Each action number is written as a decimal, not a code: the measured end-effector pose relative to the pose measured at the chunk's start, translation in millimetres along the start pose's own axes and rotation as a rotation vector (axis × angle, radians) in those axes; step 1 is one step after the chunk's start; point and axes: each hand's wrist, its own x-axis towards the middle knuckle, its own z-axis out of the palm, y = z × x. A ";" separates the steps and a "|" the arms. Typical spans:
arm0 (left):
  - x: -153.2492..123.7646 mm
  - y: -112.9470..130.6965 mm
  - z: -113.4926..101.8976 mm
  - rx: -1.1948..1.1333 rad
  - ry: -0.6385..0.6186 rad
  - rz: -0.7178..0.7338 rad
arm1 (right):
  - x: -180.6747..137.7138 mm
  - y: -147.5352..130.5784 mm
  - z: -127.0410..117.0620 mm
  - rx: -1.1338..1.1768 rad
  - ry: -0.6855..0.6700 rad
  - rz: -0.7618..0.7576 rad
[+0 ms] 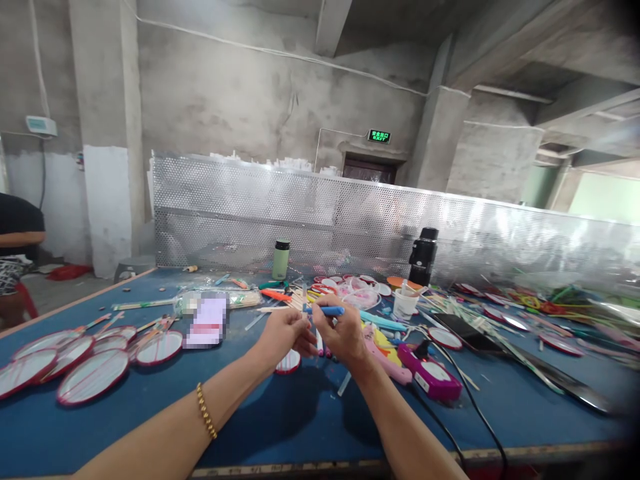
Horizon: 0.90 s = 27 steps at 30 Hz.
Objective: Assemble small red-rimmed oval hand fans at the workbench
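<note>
In my right hand [343, 330] is a blue marker-like stick [330, 311], lying nearly level and gripped between thumb and fingers. My left hand [287, 337] is closed in a pinch just beside it, fingertips close to the stick's left end. A thin clear upright piece [305, 293] shows above the left fingertips; whether it is held cannot be made out. Below the hands, a small round white panel with a red rim [287, 362] lies on the blue table [280, 427], partly hidden. A pink glue gun [385, 363] rests right of my right hand.
Several red-rimmed round fans [93, 377] lie at the left, near a phone [206, 321]. A green bottle [281, 260], a black flask [423, 257] and a white cup [405, 303] stand behind. At right are a purple box [430, 373], cables and a dark tablet [465, 332].
</note>
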 end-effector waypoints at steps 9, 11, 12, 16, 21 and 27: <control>-1.2 2.3 0.3 -0.006 -0.004 -0.009 | -0.2 1.0 -1.4 -0.009 0.041 0.012; -1.3 2.9 0.5 -0.007 -0.004 -0.004 | -1.0 2.1 -0.8 -0.013 0.024 0.010; -1.3 3.0 0.4 -0.007 -0.003 -0.004 | -1.3 2.6 -0.5 -0.013 0.015 0.009; -1.4 2.1 0.2 -0.009 0.002 -0.004 | -1.5 2.8 -0.2 -0.009 0.000 0.007; -1.9 1.5 0.7 -0.018 -0.009 -0.007 | -0.5 1.4 -0.5 -0.022 0.005 -0.001; -1.3 1.9 0.7 -0.012 -0.005 -0.006 | -0.8 2.0 -0.8 -0.021 -0.006 0.017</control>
